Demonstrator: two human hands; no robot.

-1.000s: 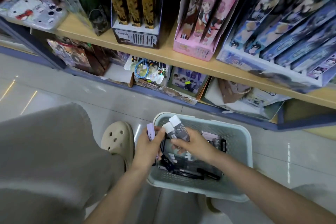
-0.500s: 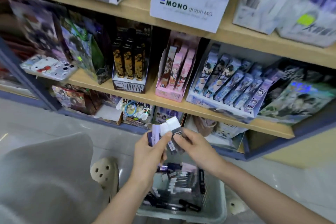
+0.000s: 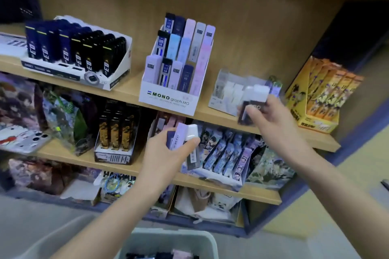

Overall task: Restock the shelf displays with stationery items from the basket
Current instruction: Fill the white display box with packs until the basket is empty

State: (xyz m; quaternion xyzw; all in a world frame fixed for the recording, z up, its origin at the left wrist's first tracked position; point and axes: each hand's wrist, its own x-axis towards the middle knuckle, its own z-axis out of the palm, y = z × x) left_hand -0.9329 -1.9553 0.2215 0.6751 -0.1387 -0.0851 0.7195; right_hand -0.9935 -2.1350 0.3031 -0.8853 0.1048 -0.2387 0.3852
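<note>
Head view. Our left hand is up in front of the middle shelf. Its fingers and thumb are curled round a bundle of slim plastic lead cases: one lavender, one dark navy, one smoky-dark with a white cap. The bundle is held in the air, off the shelf.

Our right hand is higher and further right, at the level of the upper wooden shelf board. Thumb and fingers pinch a stack of dark white-capped cases. It's motion-blurred, so we cannot tell the count.

The stack sits right in front of a clear plastic display tray holding pale cases. We can't tell whether stack and tray touch.

Left of that tray is a white cardboard display box printed "MONO graph MG". It has stepped rows of lavender, pink, pale blue and navy cases standing upright. Further left on the same board is a white box of dark blue and black cases. At the right end stands an orange-yellow cardboard box of illustrated packs.

On the middle shelf, behind the left-hand bundle, is a tray of blue-toned illustrated packs.

A pale grey-green plastic basket is at the bottom edge, between our forearms. Dark and pink items lie inside it, mostly cut off by the frame.
</note>
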